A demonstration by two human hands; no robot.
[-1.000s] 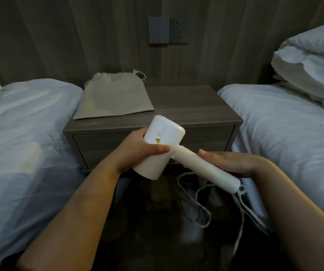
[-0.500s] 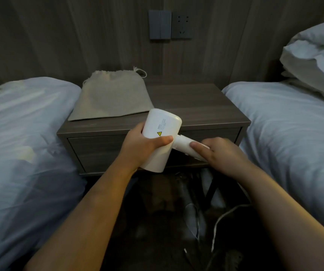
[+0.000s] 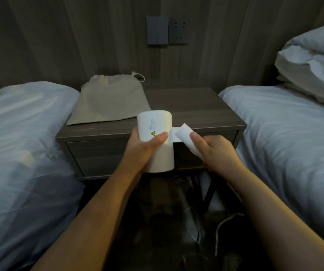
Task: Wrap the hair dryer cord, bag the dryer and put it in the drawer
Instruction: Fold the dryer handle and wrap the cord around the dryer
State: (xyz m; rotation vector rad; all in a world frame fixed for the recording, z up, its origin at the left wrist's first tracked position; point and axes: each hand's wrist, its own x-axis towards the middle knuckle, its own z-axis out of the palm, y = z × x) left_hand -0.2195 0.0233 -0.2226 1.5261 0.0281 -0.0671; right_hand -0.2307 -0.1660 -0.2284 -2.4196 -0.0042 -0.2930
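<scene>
So you've got two beds taking up both sides, left bed (image 3: 20, 143) and right bed (image 3: 284, 133), with pillows (image 3: 313, 61) stacked at the upper right. Between them in the middle sits the nightstand (image 3: 196, 106). Its drawer (image 3: 98, 153) is closed, so can't tell what's inside. The bag (image 3: 108, 102) lies flat on the left half of the top, drawstring end toward the wall. The dryer (image 3: 155, 130) is held up in front of the drawer at center frame, not in the bag. Left hand (image 3: 139, 151) is wrapped around the body, thumb across the front by the yellow sticker. Right hand (image 3: 216, 151) has its fingers curled on the handle (image 3: 184, 137), which sits bent at the hinge. The cord (image 3: 221, 227) trails loose on the dark floor, lower right.
</scene>
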